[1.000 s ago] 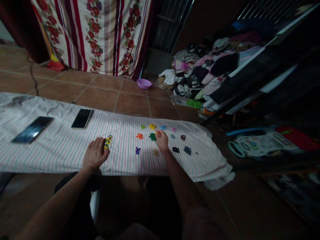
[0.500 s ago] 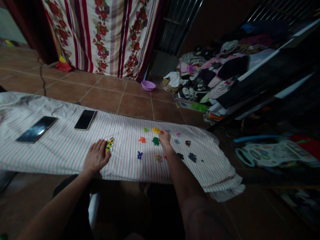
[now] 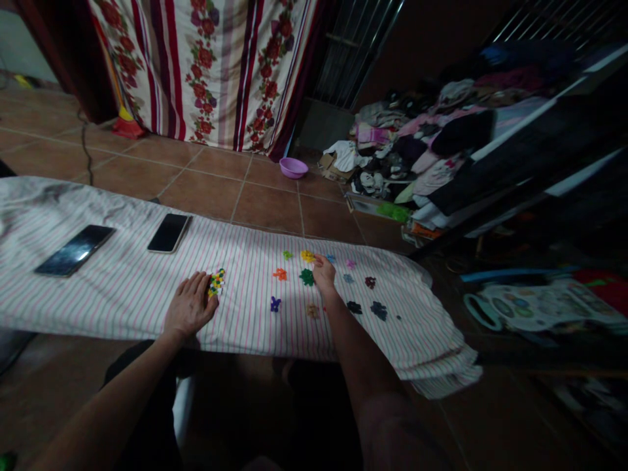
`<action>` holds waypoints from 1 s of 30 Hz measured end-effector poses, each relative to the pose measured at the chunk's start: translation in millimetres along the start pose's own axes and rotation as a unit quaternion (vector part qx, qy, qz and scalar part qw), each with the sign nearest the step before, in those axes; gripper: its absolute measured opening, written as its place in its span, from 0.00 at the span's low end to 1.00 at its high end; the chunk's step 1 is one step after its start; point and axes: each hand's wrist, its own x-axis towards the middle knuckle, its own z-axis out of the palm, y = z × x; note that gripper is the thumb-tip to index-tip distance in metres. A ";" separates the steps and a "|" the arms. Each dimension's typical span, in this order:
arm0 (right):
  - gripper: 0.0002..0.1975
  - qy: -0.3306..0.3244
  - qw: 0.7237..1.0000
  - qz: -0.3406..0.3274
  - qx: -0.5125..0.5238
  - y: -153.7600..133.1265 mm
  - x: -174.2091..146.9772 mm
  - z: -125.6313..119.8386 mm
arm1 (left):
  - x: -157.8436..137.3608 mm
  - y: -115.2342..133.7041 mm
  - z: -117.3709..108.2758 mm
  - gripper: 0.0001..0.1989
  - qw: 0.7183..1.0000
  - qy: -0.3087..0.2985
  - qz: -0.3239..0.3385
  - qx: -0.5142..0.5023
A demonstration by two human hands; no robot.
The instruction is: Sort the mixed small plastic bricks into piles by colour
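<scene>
My left hand (image 3: 190, 306) lies on the striped cloth, fingers stretched out, with fingertips and thumb against a small block build (image 3: 216, 282) of yellow, green and white pieces. My right hand (image 3: 324, 272) has its fingers pinched together at the edge of a pile of tiny yellow pieces (image 3: 307, 256); what is between them is too small to make out. Close by are dark green pieces (image 3: 307, 277), orange pieces (image 3: 280, 274), lime pieces (image 3: 287, 254) and light blue pieces (image 3: 331, 258). A red pile is mostly hidden behind my right forearm.
Purple pieces (image 3: 275, 304), tan pieces (image 3: 313, 311), black pieces (image 3: 354, 307) and dark grey pieces (image 3: 379, 310) sit nearer me. Two phones, one black (image 3: 75, 251) and one pale-edged (image 3: 169, 233), lie at left. Beyond the cloth's far edge a purple basin (image 3: 293, 168) stands on the tiles.
My right hand stays by the yellow pile, its fingertips shifted only slightly. My left hand remains at the block build. The whole view has moved a little.
</scene>
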 end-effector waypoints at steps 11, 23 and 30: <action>0.19 -0.021 0.999 -0.019 0.036 -3.9 -2.9 -8.8 | 1.2 0.9 -0.2 0.26 1.000 -0.005 -0.016 -0.014; 0.14 -0.101 0.977 -0.180 0.048 -82.4 -63.3 17.7 | 1.8 3.0 -3.4 0.25 0.999 -0.026 -0.037 -0.024; 0.13 -0.258 0.936 -0.227 0.071 -129.1 -145.6 72.4 | 1.1 -0.2 -0.5 0.23 0.998 -0.017 -0.033 -0.044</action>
